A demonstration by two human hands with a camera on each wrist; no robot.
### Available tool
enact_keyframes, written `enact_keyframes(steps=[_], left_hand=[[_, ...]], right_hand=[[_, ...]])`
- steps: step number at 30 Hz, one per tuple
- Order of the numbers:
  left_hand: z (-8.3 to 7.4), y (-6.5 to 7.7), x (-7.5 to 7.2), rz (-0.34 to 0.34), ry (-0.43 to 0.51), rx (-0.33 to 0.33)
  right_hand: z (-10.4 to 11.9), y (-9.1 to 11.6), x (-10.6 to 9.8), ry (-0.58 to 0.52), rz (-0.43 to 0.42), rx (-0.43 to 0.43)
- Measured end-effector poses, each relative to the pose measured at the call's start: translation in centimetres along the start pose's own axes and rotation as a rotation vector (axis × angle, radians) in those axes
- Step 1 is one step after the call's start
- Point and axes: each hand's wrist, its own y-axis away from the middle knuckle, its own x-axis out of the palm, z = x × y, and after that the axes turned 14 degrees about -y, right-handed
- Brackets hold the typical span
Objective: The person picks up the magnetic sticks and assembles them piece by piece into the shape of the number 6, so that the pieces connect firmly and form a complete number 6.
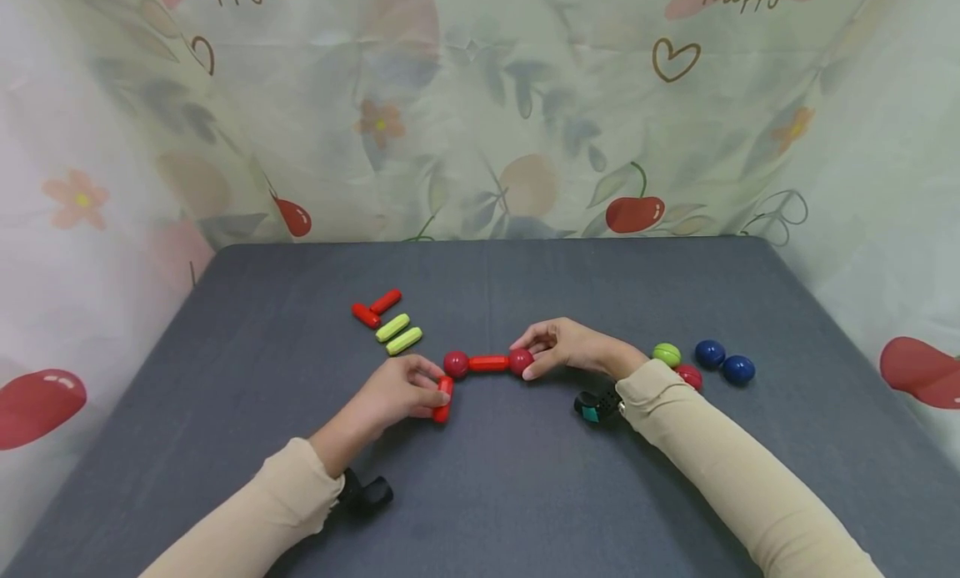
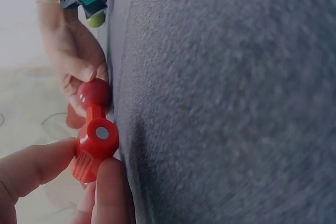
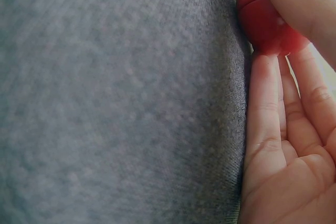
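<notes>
My left hand [image 1: 397, 392] pinches a red rod [image 1: 443, 399] between thumb and fingers. In the left wrist view this rod [image 2: 93, 150] shows a round silver disc on its end. Just behind it, a red ball [image 1: 456, 364] is joined to a second red rod [image 1: 489, 363] lying crosswise. At that rod's right end sits another red ball [image 1: 521, 362], which my right hand [image 1: 564, 344] holds between thumb and fingertips. The right wrist view shows this ball [image 3: 260, 19] with a thin seam around it. Whether the held rod touches the left ball I cannot tell.
Two red rods [image 1: 366, 315] and two light green ribbed rods [image 1: 405, 341] lie at the back left. Beside my right wrist are a green ball [image 1: 666, 354], a red ball [image 1: 688, 377] and two blue balls [image 1: 738, 370]. A patterned curtain [image 1: 480, 144] hangs behind the grey table [image 1: 510, 495].
</notes>
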Motion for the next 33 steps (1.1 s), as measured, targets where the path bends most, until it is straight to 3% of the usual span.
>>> enact_keyframes(steps=[18,27,33], left_hand=[[-0.1,-0.7,0.7,0.048,0.056,-0.058],[-0.2,-1.5,0.7,0.027,0.046,-0.118],[-0.1,-1.6,0.7,0.029,0.058,-0.109]], right_hand=[[0.1,0.0,0.0,0.016,-0.013,0.010],[0.1,-0.2,0.1,0.023,-0.012,0.011],[0.2,0.0,0.0,0.020,-0.009,0.010]])
